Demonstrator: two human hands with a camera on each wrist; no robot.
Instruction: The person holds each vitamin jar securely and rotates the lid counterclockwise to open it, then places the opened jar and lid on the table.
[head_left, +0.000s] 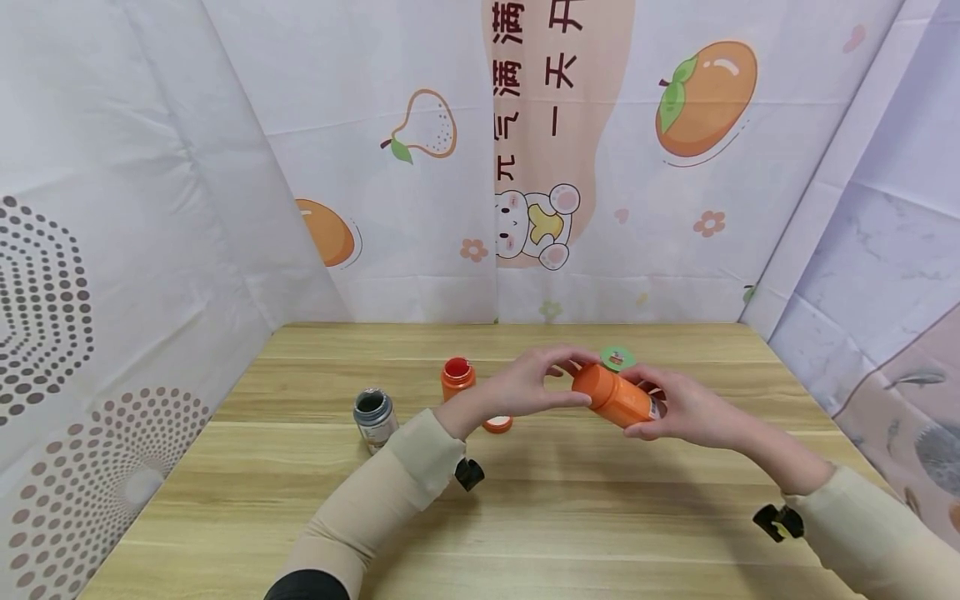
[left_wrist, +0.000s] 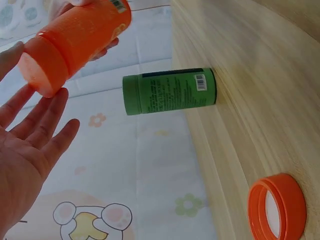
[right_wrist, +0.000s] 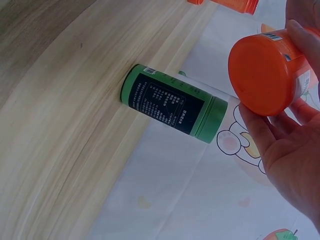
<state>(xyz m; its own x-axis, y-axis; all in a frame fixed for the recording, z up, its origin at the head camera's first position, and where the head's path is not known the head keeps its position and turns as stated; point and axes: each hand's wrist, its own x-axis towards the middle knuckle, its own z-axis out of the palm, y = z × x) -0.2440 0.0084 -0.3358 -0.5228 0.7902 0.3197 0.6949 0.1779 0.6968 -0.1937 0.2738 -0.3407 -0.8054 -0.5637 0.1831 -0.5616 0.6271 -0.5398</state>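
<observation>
An orange bottle (head_left: 627, 404) is held tilted above the table between both hands, its screw cap (head_left: 592, 384) toward the left. My right hand (head_left: 688, 408) grips the bottle's body near its base, which faces the right wrist camera. At the other end, my left hand (head_left: 525, 386) pinches the cap between thumb and fingertips; the palm shows in the left wrist view. Beyond the hands a green canister (left_wrist: 170, 92) stands upright on the table, mostly hidden in the head view apart from its round top.
Left of the hands stand an uncapped orange bottle (head_left: 457, 382), red inside its mouth, and an uncapped grey jar (head_left: 375, 421). A loose orange cap (left_wrist: 294, 207) with a white liner lies on the wooden table (head_left: 570, 517). Printed cloth hangs behind and at both sides.
</observation>
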